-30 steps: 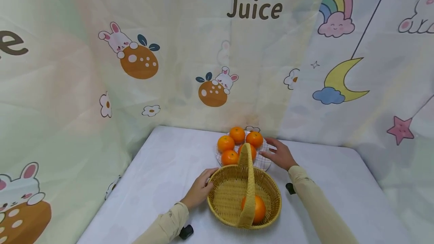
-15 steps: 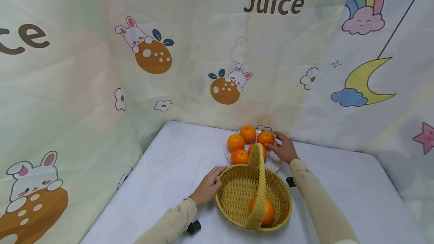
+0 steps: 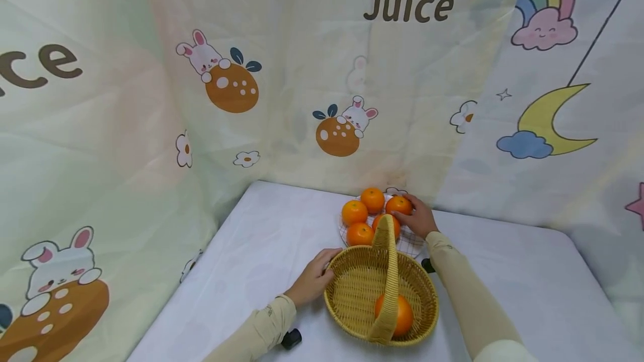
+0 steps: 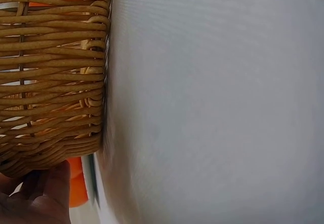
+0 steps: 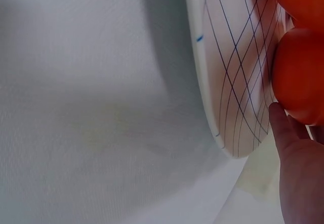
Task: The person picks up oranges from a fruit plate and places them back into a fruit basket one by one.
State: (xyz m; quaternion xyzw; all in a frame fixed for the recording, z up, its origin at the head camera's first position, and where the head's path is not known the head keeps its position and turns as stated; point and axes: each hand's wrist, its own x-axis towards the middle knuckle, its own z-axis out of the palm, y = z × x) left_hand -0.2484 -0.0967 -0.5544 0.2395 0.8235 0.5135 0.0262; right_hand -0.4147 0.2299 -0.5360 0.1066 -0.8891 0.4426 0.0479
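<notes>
A wicker basket [image 3: 352, 289] with an arched handle stands on the white table, with one orange [image 3: 405, 316] inside, partly behind the handle. My left hand [image 3: 313, 279] holds its left rim; in the left wrist view that hand [image 4: 43, 198] shows at the edge of the weave [image 4: 55, 82]. Behind the basket, several oranges sit on a checked plate [image 3: 413, 247]. My right hand [image 3: 420, 220] has thumb and fingers round the back right orange [image 3: 398, 205]. In the right wrist view, the thumb touches this orange [image 5: 301, 77] over the plate [image 5: 228, 57].
Other oranges [image 3: 354, 213] lie close beside the held one, and the basket handle overlaps one of them. A printed fabric wall [image 3: 292, 172] rises right behind the plate. Dark objects [image 3: 291, 339] show beneath the wrists.
My right hand has moved in from the plate's right side and closed round the back right orange. The left hand stays on the basket. The head view has shifted slightly.
</notes>
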